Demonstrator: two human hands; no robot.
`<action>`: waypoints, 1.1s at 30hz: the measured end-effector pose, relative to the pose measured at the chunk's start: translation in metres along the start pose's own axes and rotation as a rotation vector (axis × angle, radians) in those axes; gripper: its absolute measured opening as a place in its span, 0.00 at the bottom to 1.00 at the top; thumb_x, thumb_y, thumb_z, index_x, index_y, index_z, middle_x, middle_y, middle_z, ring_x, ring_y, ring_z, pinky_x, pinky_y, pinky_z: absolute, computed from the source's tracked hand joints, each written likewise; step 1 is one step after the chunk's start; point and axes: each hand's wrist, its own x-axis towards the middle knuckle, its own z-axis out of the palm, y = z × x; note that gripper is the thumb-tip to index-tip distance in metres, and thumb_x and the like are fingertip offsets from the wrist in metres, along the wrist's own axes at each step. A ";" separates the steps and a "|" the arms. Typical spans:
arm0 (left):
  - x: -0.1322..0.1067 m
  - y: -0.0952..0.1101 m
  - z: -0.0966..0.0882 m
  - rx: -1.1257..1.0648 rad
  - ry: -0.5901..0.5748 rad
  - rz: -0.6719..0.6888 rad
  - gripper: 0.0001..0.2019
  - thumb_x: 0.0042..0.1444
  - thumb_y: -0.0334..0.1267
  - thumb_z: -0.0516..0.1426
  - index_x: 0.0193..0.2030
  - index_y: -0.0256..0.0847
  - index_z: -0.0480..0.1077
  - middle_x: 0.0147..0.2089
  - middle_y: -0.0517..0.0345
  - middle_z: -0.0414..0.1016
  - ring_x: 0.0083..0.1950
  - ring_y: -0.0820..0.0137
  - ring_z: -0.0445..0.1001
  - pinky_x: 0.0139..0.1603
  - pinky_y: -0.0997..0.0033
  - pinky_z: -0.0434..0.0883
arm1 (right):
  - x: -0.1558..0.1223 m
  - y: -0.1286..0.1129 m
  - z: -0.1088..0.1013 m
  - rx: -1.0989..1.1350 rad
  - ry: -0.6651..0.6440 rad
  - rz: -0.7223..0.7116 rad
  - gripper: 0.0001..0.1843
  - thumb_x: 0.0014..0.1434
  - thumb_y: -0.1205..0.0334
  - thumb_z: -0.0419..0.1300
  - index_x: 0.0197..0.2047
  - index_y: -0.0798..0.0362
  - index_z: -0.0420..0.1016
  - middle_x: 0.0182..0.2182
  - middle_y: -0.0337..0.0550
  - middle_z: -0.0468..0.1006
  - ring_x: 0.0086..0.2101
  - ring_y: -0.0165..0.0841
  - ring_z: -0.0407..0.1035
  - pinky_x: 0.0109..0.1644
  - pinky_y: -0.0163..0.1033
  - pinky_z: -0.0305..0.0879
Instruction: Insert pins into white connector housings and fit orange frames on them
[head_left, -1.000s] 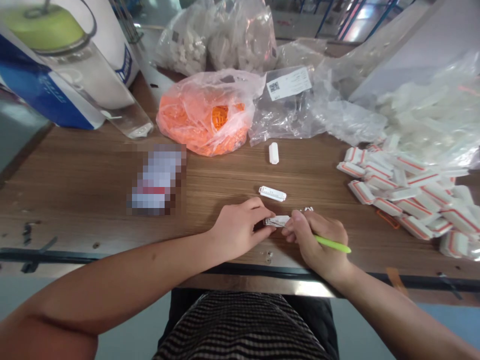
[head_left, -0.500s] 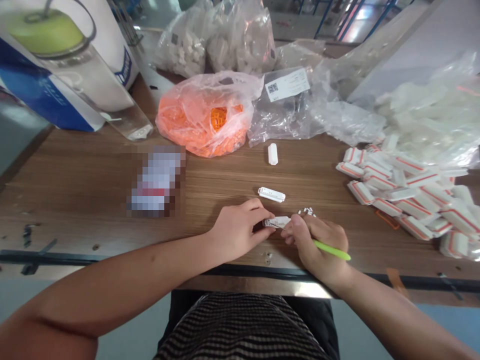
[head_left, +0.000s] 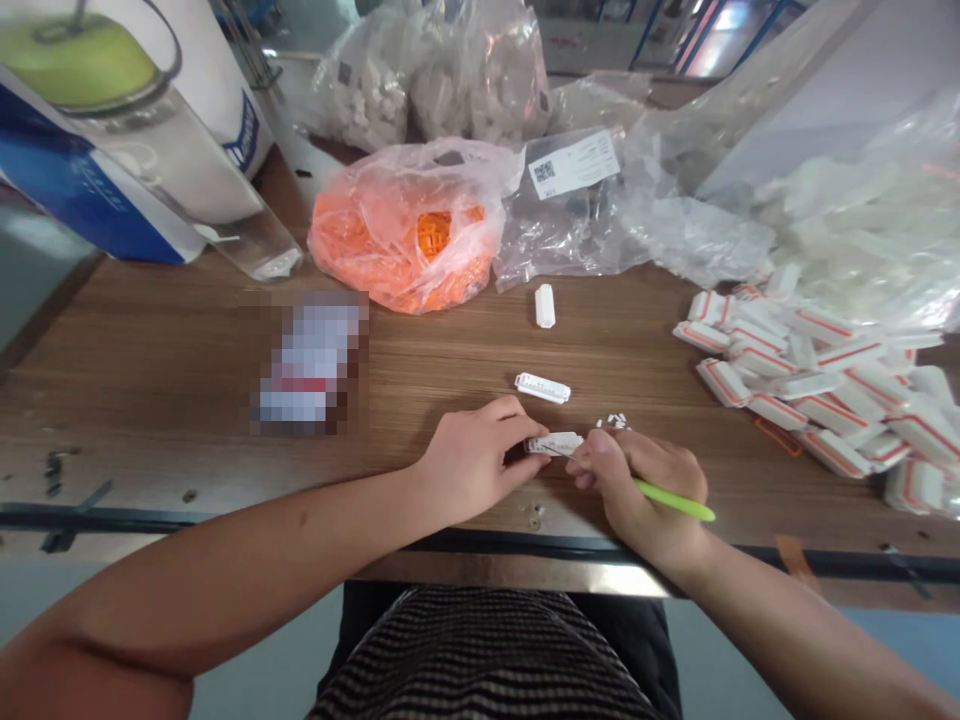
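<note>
My left hand (head_left: 480, 455) pinches the left end of a small white plastic strip (head_left: 564, 442) against the table. Closed like a pen grip, my right hand (head_left: 645, 485) holds a thin-tipped tool with a lime-green handle (head_left: 675, 500). The tool's fine metal tip reaches onto the strip near my left fingertips. Just beyond the right hand lie several tiny white pieces (head_left: 616, 421). A similar white strip (head_left: 542, 388) rests a little farther back, and a smaller white block (head_left: 544, 306) lies behind that.
White blocks with orange edges (head_left: 817, 380) are piled at right, beside clear bags (head_left: 840, 240). A pinkish bag of orange parts (head_left: 405, 230) and a labelled clear bag (head_left: 570, 210) stand behind. To the left are a blurred-out rectangular object (head_left: 311, 360) and a green-lidded bottle (head_left: 187, 190).
My right hand and the green-handled tool have shifted slightly to the right. The left hand still holds the strip in nearly the same place.
</note>
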 end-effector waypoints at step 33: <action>0.000 -0.001 0.000 -0.002 0.018 0.008 0.08 0.58 0.38 0.62 0.44 0.41 0.76 0.40 0.61 0.75 0.30 0.76 0.71 0.31 0.76 0.69 | 0.001 0.005 0.002 0.011 -0.011 0.002 0.22 0.66 0.62 0.52 0.21 0.51 0.74 0.15 0.33 0.75 0.17 0.24 0.71 0.24 0.31 0.65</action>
